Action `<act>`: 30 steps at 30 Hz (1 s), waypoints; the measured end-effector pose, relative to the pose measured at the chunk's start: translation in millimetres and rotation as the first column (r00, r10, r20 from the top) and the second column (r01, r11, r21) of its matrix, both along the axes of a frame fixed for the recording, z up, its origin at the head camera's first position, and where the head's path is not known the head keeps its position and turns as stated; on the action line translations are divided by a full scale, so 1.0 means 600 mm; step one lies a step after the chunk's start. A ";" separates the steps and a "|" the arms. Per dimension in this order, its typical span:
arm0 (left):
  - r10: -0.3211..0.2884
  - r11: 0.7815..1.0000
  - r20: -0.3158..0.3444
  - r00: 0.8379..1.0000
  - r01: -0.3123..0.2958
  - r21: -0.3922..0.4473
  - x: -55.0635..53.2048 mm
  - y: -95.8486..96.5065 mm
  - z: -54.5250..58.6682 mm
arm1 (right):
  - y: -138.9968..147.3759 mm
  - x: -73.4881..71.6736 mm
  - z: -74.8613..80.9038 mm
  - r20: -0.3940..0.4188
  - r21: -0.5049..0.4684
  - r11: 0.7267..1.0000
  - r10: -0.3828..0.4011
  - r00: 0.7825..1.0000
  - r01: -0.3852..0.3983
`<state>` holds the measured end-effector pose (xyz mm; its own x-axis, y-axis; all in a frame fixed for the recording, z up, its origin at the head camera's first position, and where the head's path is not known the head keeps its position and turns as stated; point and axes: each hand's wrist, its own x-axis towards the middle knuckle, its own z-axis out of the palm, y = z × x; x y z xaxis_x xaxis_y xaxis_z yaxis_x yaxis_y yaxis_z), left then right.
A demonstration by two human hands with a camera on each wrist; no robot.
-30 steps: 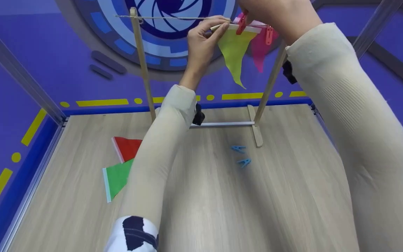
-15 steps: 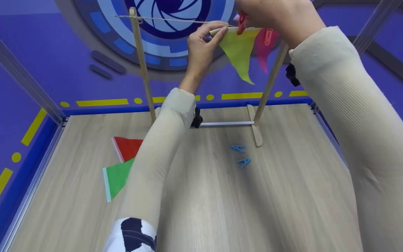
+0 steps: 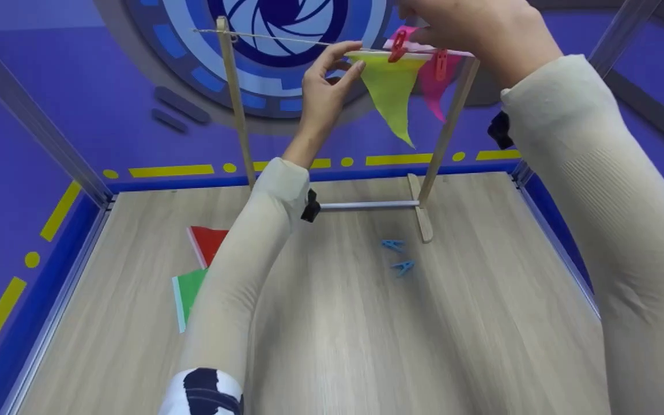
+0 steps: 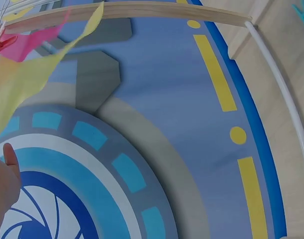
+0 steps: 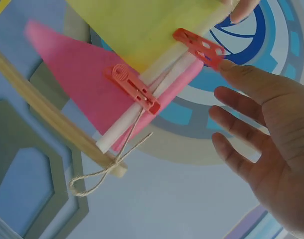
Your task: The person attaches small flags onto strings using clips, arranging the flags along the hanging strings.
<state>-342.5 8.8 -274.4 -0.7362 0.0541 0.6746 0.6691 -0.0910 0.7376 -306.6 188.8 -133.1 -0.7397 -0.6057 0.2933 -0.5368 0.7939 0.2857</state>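
A yellow pennant (image 3: 388, 86) hangs from a string (image 3: 283, 38) between two wooden posts, clipped by a red clothespin (image 3: 397, 47). Beside it a pink pennant (image 5: 87, 74) hangs under a second red clothespin (image 5: 134, 90). My left hand (image 3: 326, 86) is at the yellow pennant's left top corner, thumb and index finger spread apart. My right hand (image 5: 266, 119) is at the first clothespin, its thumb tip right at the handle end and the other fingers loose and apart. In the head view the right fingertips are partly cut off by the top edge.
Two blue clothespins (image 3: 403, 267) lie on the wooden table (image 3: 332, 323), near the right foot (image 3: 421, 219) of the stand. At the left lie a red pennant (image 3: 207, 242) and a green pennant (image 3: 189, 291), both partly behind my left sleeve. A patterned wall stands behind.
My left finger and thumb have parted at the yellow pennant's corner. My right hand has loosened and drawn slightly right from the red clothespin, which stays clipped on the line.
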 end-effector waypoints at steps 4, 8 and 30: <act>-0.024 1.000 -0.036 0.999 0.024 -0.006 0.008 -0.017 -0.015 | 0.015 0.008 -0.007 -0.032 -0.025 1.000 0.012 0.999 -0.013; -0.043 0.999 -0.032 0.999 0.043 -0.001 0.022 -0.036 -0.026 | 0.029 0.021 -0.021 -0.064 -0.032 0.999 0.023 0.998 -0.025; -0.037 0.923 0.166 0.985 0.098 -0.373 0.196 -0.236 -0.069 | 0.068 0.058 -0.181 -0.077 -0.165 0.953 0.244 0.967 -0.254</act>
<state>-225.1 -132.9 -315.5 -0.8142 0.3365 0.4732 0.5477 0.1745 0.8183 -272.1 229.4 -241.6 -0.5516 -0.7053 0.4453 -0.7107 0.6768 0.1918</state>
